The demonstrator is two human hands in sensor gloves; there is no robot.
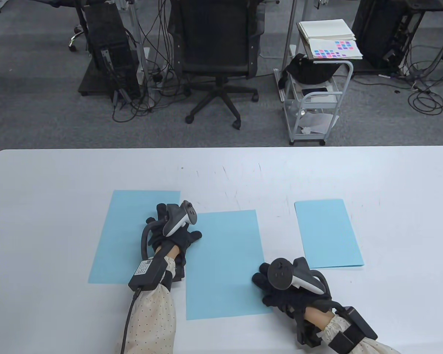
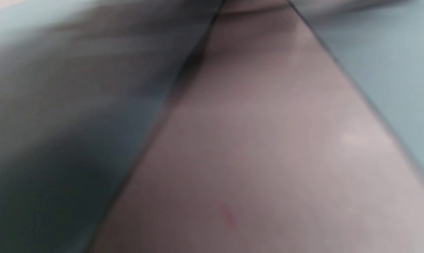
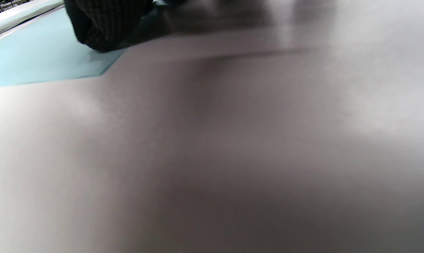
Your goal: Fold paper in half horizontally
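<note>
Three light blue paper sheets lie on the white table [image 1: 391, 184]. The middle sheet [image 1: 229, 265] lies flat near the front edge. My left hand [image 1: 177, 228] rests between the left sheet [image 1: 122, 236] and the middle sheet, its thumb on the middle sheet's left edge. My right hand [image 1: 280, 284] rests palm down with its fingers [image 1: 260, 278] on the middle sheet's right edge near the lower corner. The right wrist view shows a gloved finger [image 3: 103, 24] on the blue paper [image 3: 32, 56]. The left wrist view is blurred, with blue paper [image 2: 57, 105] on both sides of bare table [image 2: 268, 158].
A smaller blue sheet [image 1: 328, 234], which looks folded, lies to the right. Beyond the table's far edge stand an office chair [image 1: 216, 55], a white cart [image 1: 317, 96] with papers, and computer towers with cables on the floor.
</note>
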